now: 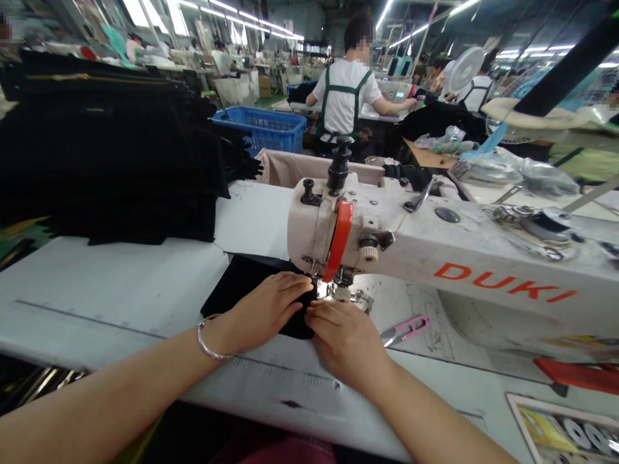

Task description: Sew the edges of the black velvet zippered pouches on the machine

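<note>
A black fabric piece (pixel 236 283) lies on the sewing machine's bed, its right edge close beside the needle and presser foot. My left hand (pixel 268 303), with a bracelet at the wrist, rests on top of it, fingers stretched out toward the needle. At the near right edge of the fabric, my right hand (pixel 343 335) has its fingers bent and pinched on the border; the thumb is hidden. Above both hands stands the head of the sewing machine (pixel 387 225), with a red lever (pixel 338 241) on its front. The stitching itself is covered by my fingers.
Pink-handled thread snips (pixel 409 328) lie right of my right hand. A tall stack of black fabric pieces (pixel 111 154) stands at the left. Behind are a blue crate (pixel 261 125), a cloth-lined bin (pixel 290 169) and a seated co-worker (pixel 345 96). Ruler markings run along the table (pixel 97 277).
</note>
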`<state>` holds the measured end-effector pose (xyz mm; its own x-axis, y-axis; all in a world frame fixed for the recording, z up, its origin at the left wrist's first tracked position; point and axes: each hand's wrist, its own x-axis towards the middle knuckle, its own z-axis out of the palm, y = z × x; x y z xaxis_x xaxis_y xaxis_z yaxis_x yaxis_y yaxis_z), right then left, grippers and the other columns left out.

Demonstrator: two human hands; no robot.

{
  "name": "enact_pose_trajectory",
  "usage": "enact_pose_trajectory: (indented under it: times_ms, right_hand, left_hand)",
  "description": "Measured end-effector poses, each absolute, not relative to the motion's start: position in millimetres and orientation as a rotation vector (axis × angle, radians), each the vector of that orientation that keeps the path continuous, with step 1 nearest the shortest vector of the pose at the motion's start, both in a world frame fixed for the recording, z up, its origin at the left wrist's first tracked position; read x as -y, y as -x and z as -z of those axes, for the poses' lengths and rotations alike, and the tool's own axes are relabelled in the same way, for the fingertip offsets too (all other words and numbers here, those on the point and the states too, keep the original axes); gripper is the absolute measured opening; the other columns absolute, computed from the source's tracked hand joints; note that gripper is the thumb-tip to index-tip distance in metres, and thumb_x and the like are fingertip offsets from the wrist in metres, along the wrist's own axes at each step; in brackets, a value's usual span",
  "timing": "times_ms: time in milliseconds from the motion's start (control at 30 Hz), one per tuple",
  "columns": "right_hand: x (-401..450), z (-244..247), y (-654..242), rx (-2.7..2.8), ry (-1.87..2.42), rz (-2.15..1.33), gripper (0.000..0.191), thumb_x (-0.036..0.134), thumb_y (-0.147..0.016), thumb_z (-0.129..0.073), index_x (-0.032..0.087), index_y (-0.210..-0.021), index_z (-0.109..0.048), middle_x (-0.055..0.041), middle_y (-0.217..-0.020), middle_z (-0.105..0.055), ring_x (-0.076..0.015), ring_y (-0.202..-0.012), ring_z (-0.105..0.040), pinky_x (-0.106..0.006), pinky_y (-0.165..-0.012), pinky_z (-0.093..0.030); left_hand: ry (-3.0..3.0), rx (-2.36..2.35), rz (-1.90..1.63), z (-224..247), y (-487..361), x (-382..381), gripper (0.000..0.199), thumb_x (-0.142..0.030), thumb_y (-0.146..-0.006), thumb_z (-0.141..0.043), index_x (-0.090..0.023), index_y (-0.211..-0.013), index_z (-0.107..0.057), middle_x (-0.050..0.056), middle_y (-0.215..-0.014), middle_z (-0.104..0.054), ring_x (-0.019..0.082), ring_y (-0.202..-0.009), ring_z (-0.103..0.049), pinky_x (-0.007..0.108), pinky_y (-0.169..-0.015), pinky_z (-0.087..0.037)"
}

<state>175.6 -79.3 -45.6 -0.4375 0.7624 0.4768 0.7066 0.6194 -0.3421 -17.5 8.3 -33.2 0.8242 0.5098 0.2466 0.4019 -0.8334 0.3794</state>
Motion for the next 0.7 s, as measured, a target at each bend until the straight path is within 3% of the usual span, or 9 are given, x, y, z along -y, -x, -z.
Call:
enact_pose_trajectory:
  times_ms: [133, 233, 300, 400, 467, 567, 700]
  right_hand:
    - [80, 43, -176, 2.245, 1.150, -0.169, 0.025, 0.010, -0.093, -0.048, 0.016, -0.108, -0.067, -0.0069, -0.109, -0.072, -0.0217, -0.110, -0.063, -0.038, -0.095, -0.049]
    - [88, 23, -190, 2.353, 1.192, -0.268, 0.028, 0.010, -0.093, -0.051, 0.019, -0.115, -0.065, -0.0045, -0.120, -0.068, -0.0212, -0.118, -0.058, -0.040, -0.101, -0.044]
    - [96, 7, -207, 2.429, 1.266, -0.361, 0.043, 0.004, -0.087, -0.053, 0.024, -0.124, -0.060, -0.0014, -0.129, -0.063, -0.0219, -0.125, -0.052, -0.043, -0.106, -0.038]
    - [99, -6, -228, 2.453, 1.409, -0.400, 0.064, -0.005, -0.079, -0.052, 0.030, -0.132, -0.053, 0.0005, -0.133, -0.059, -0.0239, -0.128, -0.047, -0.046, -0.104, -0.038]
    - [91, -1, -234, 2.407, 1.507, -0.333, 0.052, -0.002, -0.080, -0.057, 0.027, -0.123, -0.058, -0.0026, -0.123, -0.063, -0.0254, -0.117, -0.053, -0.045, -0.097, -0.043]
    - [74, 17, -227, 2.221, 1.656, -0.124, 0.010, 0.014, -0.086, -0.066, 0.017, -0.095, -0.063, -0.0087, -0.099, -0.065, -0.0268, -0.096, -0.056, -0.042, -0.083, -0.048]
    - [72, 31, -211, 2.212, 1.487, 0.009, 0.009, 0.024, -0.091, -0.062, 0.016, -0.087, -0.062, -0.0089, -0.089, -0.063, -0.0254, -0.088, -0.056, -0.040, -0.077, -0.048]
  left_hand:
    - [-2.695, -0.703, -0.435, 33, 24, -4, 0.042, -0.026, -0.097, -0.054, -0.019, -0.138, -0.047, 0.010, -0.138, -0.054, 0.023, -0.131, -0.048, 0.046, -0.113, -0.039]
    - [-2.726, -0.675, -0.379, 32, 32, 4, 0.073, -0.048, -0.085, -0.069, -0.018, -0.145, -0.039, 0.012, -0.147, -0.046, 0.028, -0.138, -0.040, 0.050, -0.115, -0.037]
    - [-2.750, -0.640, -0.369, 31, 36, 12, 0.064, -0.047, -0.087, -0.068, -0.021, -0.141, -0.045, 0.010, -0.146, -0.048, 0.027, -0.138, -0.041, 0.048, -0.115, -0.037]
    - [-2.775, -0.608, -0.371, 30, 38, 20, 0.033, -0.027, -0.099, -0.051, -0.021, -0.131, -0.055, 0.005, -0.139, -0.057, 0.019, -0.131, -0.050, 0.038, -0.113, -0.042]
    - [-2.787, -0.624, -0.366, 30, 37, 23, 0.033, -0.018, -0.099, -0.046, -0.018, -0.131, -0.055, 0.006, -0.137, -0.058, 0.018, -0.129, -0.051, 0.036, -0.112, -0.043]
    - [-2.802, -0.677, -0.387, 31, 34, 25, 0.038, -0.013, -0.095, -0.048, -0.016, -0.132, -0.053, 0.007, -0.137, -0.057, 0.020, -0.129, -0.050, 0.039, -0.113, -0.042]
    - [-2.785, -0.683, -0.542, 31, 33, 24, 0.030, -0.019, -0.098, -0.050, -0.019, -0.128, -0.057, 0.006, -0.129, -0.062, 0.019, -0.121, -0.056, 0.036, -0.106, -0.049]
